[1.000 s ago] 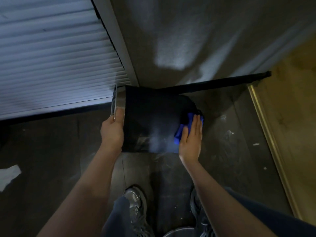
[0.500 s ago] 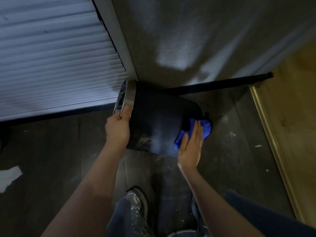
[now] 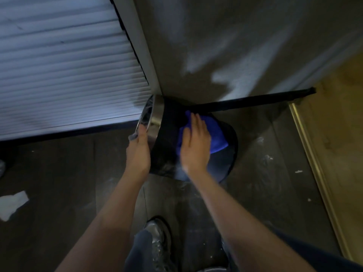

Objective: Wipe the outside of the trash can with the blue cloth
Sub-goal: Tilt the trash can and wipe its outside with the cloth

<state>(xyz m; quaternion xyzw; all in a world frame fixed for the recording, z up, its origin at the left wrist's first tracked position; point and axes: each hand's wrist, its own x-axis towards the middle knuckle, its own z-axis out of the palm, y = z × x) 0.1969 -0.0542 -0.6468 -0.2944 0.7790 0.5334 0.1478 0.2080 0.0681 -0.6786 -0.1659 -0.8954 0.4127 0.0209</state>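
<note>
The right hand (image 3: 194,143) lies flat, fingers spread and together pressing the blue cloth (image 3: 215,134) against the dark side of the trash can (image 3: 169,134); the cloth shows bunched on both sides of the palm, mostly toward the can's base. The left hand (image 3: 138,152) is clamped on the can's shiny metal rim (image 3: 155,114), thumb over the edge at the mouth. The can is tipped over sideways, mouth toward the left, base toward the right, its lower side on the dark floor (image 3: 68,173). It sits in a corner, just beside a white slatted blind (image 3: 64,75) and a grey wall (image 3: 225,46) with a black baseboard (image 3: 255,100). A scrap of white paper (image 3: 13,203) lies well off to the left. A grey shoe (image 3: 157,232) shows below the arms.
</note>
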